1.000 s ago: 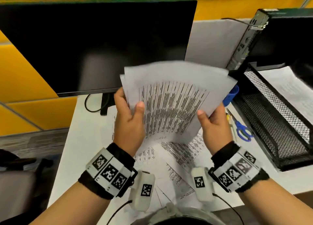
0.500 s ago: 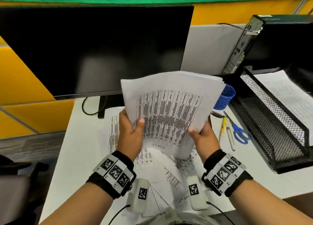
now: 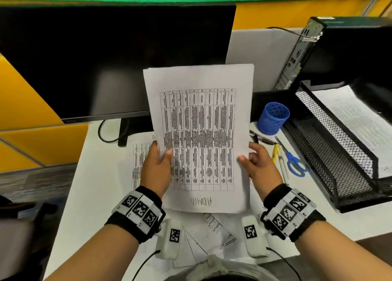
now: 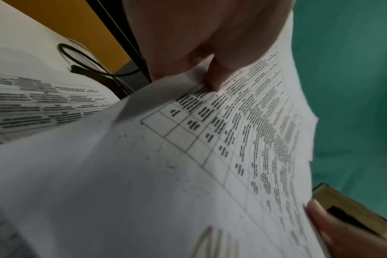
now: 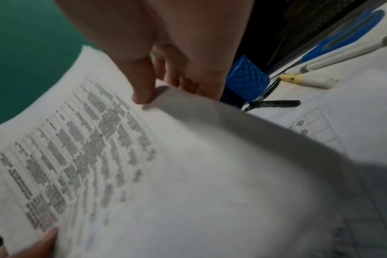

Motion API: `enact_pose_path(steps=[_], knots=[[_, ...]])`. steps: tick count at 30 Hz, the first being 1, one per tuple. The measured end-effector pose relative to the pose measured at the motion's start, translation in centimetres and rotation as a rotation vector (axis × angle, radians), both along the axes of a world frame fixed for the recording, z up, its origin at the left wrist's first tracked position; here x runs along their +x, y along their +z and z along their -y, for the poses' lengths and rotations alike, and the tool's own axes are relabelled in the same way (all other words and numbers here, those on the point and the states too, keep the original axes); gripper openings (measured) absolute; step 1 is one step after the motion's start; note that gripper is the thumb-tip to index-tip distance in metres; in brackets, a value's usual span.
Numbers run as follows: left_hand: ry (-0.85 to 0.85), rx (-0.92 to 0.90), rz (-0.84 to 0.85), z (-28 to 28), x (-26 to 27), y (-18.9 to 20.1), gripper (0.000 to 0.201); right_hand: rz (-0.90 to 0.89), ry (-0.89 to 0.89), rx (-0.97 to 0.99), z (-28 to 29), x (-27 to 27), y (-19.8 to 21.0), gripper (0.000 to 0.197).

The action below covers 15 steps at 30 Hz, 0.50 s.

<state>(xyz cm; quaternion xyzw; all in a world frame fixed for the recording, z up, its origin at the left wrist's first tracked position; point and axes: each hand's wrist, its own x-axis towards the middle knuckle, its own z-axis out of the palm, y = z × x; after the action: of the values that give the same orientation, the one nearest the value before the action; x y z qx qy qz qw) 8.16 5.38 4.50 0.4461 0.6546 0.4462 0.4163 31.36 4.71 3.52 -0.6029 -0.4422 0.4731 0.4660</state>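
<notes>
Stack of papers [image 3: 199, 132] is up off the desk [image 3: 89, 174], held upright in front of the dark monitor [image 3: 106, 58], with a printed table facing the person. Its edges look squared, top and sides lined up.

Left hand [image 3: 156, 170] pinches the lower left edge, thumb pressed on the print and fingers tucked behind. Right hand [image 3: 259, 166] takes the right edge the same way. The right wrist view shows the thumb tip on the margin and the fingers [image 5: 188, 82] curled at the back. So both hands have hold of the stack, neither one loose.

Below it, loose sheets [image 3: 140, 160] lie fanned and crooked on the desk, some poking out under the wrists. Off to the right sit a blue pen cup [image 3: 273, 118], scissors [image 3: 293, 164] and a few pens [image 3: 275, 153]. Beyond them is a black mesh tray [image 3: 331, 153] with paper already lying in it.

Where are we? My read is partway. One bundle is gathered and tidied, but it hasn't been set down anywhere, and the scattered sheets are untouched. The tray looks the likely home for the bundle, though that's a guess.
</notes>
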Motion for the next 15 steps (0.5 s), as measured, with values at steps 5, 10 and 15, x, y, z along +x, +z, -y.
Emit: enact_pose_path(steps=[5,10,15], knots=[[0.015,-0.006,0.095,-0.3,0.3,1.1,0.047,0.065,0.142,-0.144,0.9,2.0,-0.7,0.026],[-0.048,-0.038,0.052,-0.1,1.8,2.2,0.041,0.087,0.105,-0.154,0.6,3.3,-0.6,0.021],[-0.157,-0.039,0.119,0.5,2.6,2.4,0.026,0.149,0.088,-0.140,0.0,5.7,0.3,0.026]])
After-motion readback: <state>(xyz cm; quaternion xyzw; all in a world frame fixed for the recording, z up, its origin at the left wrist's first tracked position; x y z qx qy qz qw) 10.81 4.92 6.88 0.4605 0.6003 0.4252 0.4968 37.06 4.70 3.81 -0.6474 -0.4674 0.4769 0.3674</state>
